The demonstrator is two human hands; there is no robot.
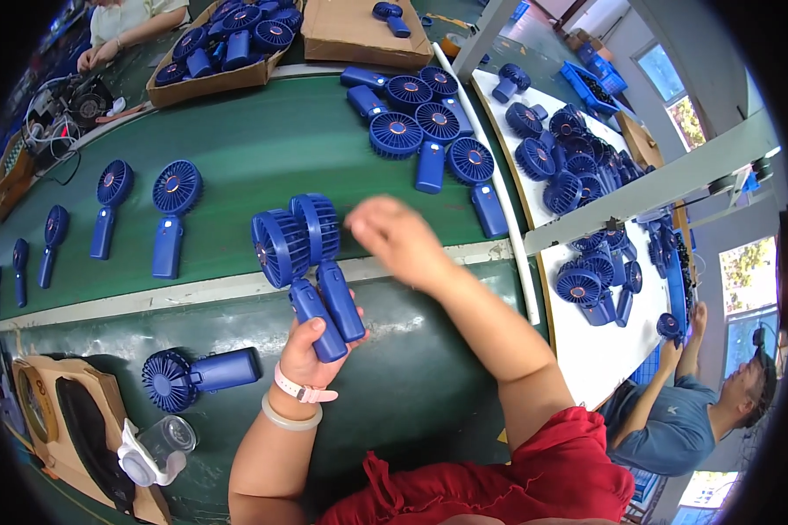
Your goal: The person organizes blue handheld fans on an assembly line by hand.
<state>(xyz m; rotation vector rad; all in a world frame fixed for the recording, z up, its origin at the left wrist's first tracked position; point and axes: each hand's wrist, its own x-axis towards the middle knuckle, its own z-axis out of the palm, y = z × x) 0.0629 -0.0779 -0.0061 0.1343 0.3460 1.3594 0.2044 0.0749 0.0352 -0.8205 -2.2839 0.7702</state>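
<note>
Two blue handheld fans point(331, 302) stand side by side in my left hand point(311, 354), which is closed around their handles. Their round heads point up over the belt's edge. Just right of the fan heads is my right hand point(398, 241), smeared by motion; its fingers look bent, but whether they grip anything is unclear. Another blue fan point(223, 371) lies on the green bench to the left of my left wrist. Beyond my hands, a spaced row of blue fans point(168, 249) lies on the green belt point(263, 131), toward the left.
Several fans point(430, 166) cluster at the belt's far right, beside a white rail point(499, 175). Cardboard boxes point(359, 44) stand at the back. A white table point(587, 341) full of fans is on the right, with a co-worker point(674, 420). A clear cup point(171, 437) sits lower left.
</note>
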